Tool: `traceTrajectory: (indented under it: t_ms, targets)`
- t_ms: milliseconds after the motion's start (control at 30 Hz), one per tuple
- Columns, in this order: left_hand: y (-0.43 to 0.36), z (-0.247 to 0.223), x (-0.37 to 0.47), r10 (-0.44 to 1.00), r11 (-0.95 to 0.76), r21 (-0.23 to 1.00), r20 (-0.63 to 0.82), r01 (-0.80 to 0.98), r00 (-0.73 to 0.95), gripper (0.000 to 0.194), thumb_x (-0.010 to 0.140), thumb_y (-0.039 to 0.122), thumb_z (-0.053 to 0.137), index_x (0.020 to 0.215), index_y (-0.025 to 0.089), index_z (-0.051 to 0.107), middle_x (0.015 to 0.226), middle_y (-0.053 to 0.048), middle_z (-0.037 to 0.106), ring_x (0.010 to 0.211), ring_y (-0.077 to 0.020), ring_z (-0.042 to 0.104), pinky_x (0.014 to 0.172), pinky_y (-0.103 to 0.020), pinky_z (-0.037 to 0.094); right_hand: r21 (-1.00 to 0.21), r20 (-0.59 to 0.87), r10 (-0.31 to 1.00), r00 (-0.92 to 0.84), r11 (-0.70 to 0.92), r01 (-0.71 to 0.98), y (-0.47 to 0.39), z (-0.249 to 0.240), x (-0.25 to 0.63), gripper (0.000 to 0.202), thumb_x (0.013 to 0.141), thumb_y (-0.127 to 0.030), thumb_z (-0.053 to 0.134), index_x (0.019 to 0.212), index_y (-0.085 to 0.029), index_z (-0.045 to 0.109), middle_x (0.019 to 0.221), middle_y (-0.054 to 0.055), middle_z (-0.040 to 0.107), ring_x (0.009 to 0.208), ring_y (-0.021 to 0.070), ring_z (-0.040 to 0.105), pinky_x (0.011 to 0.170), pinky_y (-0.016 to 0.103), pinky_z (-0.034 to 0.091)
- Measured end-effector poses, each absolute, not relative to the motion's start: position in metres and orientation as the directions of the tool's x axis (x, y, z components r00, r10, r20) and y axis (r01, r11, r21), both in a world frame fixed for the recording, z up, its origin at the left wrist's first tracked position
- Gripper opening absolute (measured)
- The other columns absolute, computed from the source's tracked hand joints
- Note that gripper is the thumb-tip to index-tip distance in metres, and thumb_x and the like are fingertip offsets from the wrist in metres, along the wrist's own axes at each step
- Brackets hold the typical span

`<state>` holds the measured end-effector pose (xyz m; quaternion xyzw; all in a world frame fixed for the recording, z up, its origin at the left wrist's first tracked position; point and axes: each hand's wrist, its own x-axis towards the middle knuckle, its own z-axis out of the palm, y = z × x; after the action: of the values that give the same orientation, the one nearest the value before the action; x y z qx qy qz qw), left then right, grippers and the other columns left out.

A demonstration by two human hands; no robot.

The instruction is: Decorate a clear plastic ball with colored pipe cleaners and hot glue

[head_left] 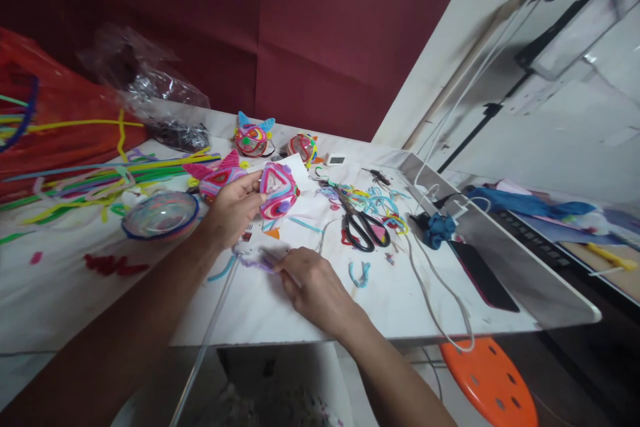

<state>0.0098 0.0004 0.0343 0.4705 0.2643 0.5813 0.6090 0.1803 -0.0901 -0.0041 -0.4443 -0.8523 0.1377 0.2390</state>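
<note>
In the head view, shows at the back of the tabletop, right of centre, a small white rectangular device [335, 160] with a grey display, figures too small to make out. Pinches with the left hand [233, 215], thumb against fingers at the centre of the frame, a small rounded object of clear plastic and fuzzy pink, red and purple strands [278, 191], bare in a triangular window. Has just behind it a white sheet of paper [301, 172]. Curls the right hand [313, 285], just below centre, with fingertips at a translucent piece edged in fuzzy lilac [255, 257]; cannot tell whether gripping it.

Includes, beyond the left hand, a pink-eared fuzzy ornament [220, 177], and farther back a blue-eared fuzzy ornament [251, 138]. Shows, left of centre, a clear bowl with a fuzzy dark-blue rim [161, 215], then a crinkled dark-red strand [114, 265] and long straight fuzzy stems in yellow and green [150, 172]. Adds at upper left a glossy red plastic bag [65, 113] and a crumpled clear plastic bag [160, 92]. Displays, right of centre, black-handled metal scissors [352, 208] beside tangled pale-blue and yellow scraps [383, 202]. Reveals at lower right a round orange stool top with dark holes [493, 381].
</note>
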Motion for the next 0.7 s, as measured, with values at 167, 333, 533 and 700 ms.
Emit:
traceTrajectory:
  t_ms: [167,333,533,700]
  targets:
    - [0.001,0.035,0.010,0.959,-0.137,0.859,0.240,-0.494,0.150,0.036,0.064,0.012,0.081,0.099,0.014,0.073,0.102,-0.009,0.076,0.117,-0.0315,0.064,0.095,-0.039,0.054,-0.194,0.256,0.844,-0.471,0.523,0.830,-0.068,-0.004,0.166,0.025,0.089,-0.011,0.052,0.102,-0.020,0.071,0.101,0.010,0.070,0.095,0.0267,0.064,0.083,0.035,0.050]
    - [0.001,0.037,0.007,0.966,-0.170,0.863,0.241,-0.475,0.093,0.041,0.066,0.015,0.080,0.106,0.020,0.072,0.098,-0.007,0.076,0.112,-0.0282,0.066,0.093,-0.039,0.055,-0.025,0.115,0.875,-0.471,0.476,0.879,-0.046,-0.007,0.141,0.032,0.091,-0.013,0.054,0.119,-0.022,0.066,0.108,0.013,0.070,0.089,0.0287,0.068,0.072,0.037,0.051]
    - [0.001,0.042,0.001,0.956,-0.249,0.837,0.293,-0.488,0.014,0.048,0.066,0.020,0.081,0.113,0.023,0.071,0.103,-0.007,0.076,0.110,-0.0294,0.068,0.093,-0.039,0.057,0.038,0.111,0.869,-0.483,0.482,0.876,-0.038,-0.010,0.126,0.053,0.089,-0.019,0.055,0.141,-0.015,0.049,0.118,0.018,0.064,0.100,0.0325,0.065,0.077,0.043,0.056]
    - [-0.001,0.047,-0.004,0.940,-0.317,0.826,0.340,-0.466,-0.036,0.042,0.070,0.024,0.079,0.112,0.025,0.072,0.105,-0.007,0.077,0.114,-0.0333,0.066,0.089,-0.041,0.059,0.048,0.127,0.868,-0.481,0.479,0.877,-0.036,-0.006,0.134,0.057,0.086,-0.009,0.048,0.143,-0.012,0.047,0.121,0.018,0.062,0.102,0.0311,0.064,0.086,0.042,0.055]
